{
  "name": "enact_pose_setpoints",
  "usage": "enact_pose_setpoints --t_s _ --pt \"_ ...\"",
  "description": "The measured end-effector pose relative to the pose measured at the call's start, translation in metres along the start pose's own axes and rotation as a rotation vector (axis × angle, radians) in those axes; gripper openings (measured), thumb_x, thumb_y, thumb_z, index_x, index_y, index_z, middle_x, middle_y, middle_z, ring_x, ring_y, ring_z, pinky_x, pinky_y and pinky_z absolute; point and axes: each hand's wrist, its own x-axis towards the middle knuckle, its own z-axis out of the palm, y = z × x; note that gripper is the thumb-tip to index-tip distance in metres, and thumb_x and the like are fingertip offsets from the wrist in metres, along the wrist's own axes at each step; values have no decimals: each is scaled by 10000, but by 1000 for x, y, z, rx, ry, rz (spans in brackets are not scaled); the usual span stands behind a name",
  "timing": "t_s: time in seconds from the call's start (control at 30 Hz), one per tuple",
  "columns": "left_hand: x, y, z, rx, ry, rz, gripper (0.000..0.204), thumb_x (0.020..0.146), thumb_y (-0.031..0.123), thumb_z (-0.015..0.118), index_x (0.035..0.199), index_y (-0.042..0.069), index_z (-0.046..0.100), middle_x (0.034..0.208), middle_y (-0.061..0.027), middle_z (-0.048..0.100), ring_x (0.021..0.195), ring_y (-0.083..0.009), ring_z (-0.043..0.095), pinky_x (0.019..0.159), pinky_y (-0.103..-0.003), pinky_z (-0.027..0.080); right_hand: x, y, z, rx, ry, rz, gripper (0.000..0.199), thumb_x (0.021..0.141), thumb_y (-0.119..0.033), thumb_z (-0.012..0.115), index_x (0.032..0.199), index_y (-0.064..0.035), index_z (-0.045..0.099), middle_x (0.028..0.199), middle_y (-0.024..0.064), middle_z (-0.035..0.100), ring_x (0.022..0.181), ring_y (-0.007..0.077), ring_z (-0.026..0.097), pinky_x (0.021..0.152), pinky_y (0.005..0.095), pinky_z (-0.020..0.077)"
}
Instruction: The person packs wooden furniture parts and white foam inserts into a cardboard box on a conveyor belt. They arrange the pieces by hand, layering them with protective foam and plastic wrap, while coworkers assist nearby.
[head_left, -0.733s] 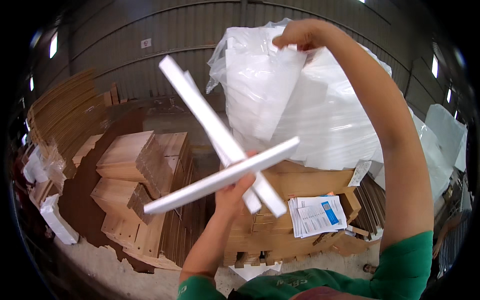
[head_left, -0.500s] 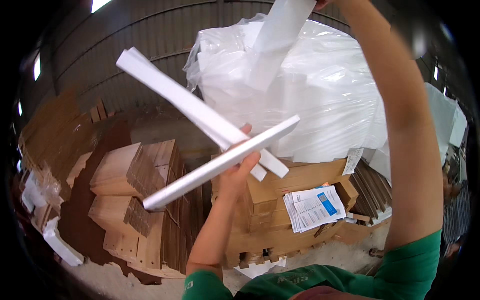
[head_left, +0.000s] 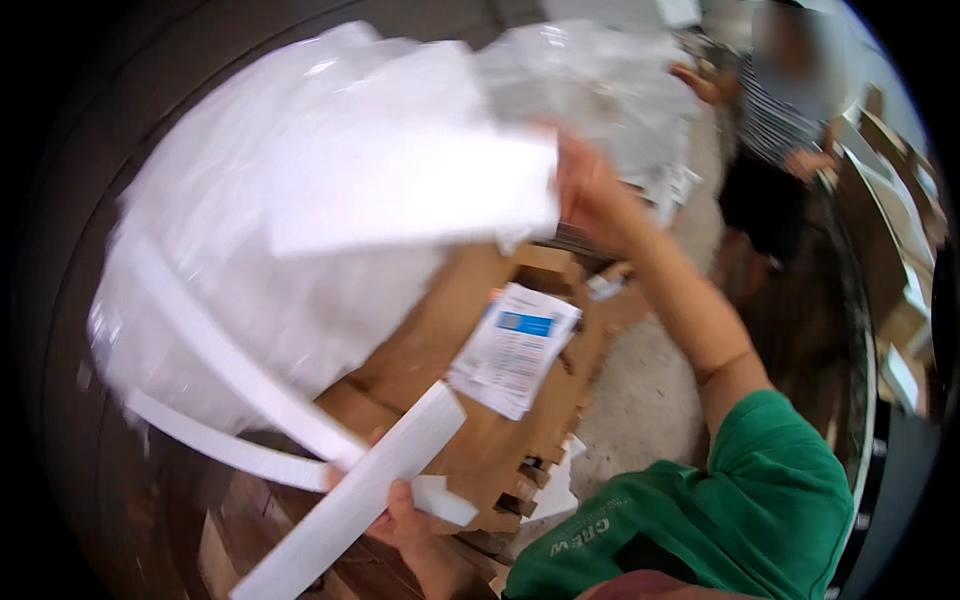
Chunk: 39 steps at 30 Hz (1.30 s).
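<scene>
Crossed white foam strips (head_left: 355, 490) are gripped in my left hand (head_left: 400, 515), low in the view, with the thumb pressing on the nearest strip. Two more lengths fan out from the same grip toward the upper left. Farther off, my right hand (head_left: 590, 190) has its fingers closed on the right end of a wide, flat white foam sheet (head_left: 410, 190). Motion blurs the sheet and the right fingers. It hangs in front of a large pile of white foam wrapped in clear plastic (head_left: 190, 230).
Papers (head_left: 515, 350) with a blue patch lie on cardboard (head_left: 470, 270) beside the wrapped pile. Another person (head_left: 780, 130) in a striped top stands at the upper right. Upright boards and cardboard (head_left: 885, 200) line the right edge. Grey floor (head_left: 640, 390) shows between.
My view has swung to the right, bringing the other person into sight. The right hand has lowered from the top edge with the foam sheet, which now lies sideways. The left hand still holds the strips.
</scene>
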Motion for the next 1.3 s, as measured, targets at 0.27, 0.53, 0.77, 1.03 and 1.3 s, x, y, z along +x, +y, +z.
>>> enact_pose_setpoints --t_s 0.27,0.53,0.77,1.03,1.3 --pt "-47 -39 161 222 -575 -250 817 764 6 674 1434 -4 207 1167 -232 560 1069 -270 556 921 -373 439 -403 89 -162 575 751 886 422 661 4 564 1079 -58 574 900 47 575 849 170 559 801 370 495" --pt "-155 -138 314 121 -1091 -867 575 724 -4 703 1254 27 482 1096 -95 578 973 -200 553 885 -294 454 -512 -13 -282 -124 1073 860 541 637 8 665 1161 -38 540 1046 85 578 1015 229 532 900 348 426" --pt "-251 -187 277 710 -1569 -539 685 672 211 748 1277 32 482 1345 -204 401 1273 -334 347 1071 -431 265 -567 -23 -327 -421 1149 979 534 653 -86 770 1143 -27 565 1052 114 622 995 226 577 880 362 457" --pt "-294 -202 299 818 -1901 -574 612 561 375 739 1083 64 674 1489 -245 154 1365 -384 206 1106 -410 225 -573 -27 -353 -181 1301 973 442 800 -139 692 1205 -36 549 994 39 609 820 119 546 710 267 438" --pt "-295 -202 261 839 -1826 -854 342 635 272 634 919 94 706 1071 -211 615 1081 -324 561 1048 -498 269 -554 3 -368 -228 1130 925 411 809 -191 698 1149 -7 560 916 16 590 765 107 523 680 241 408"
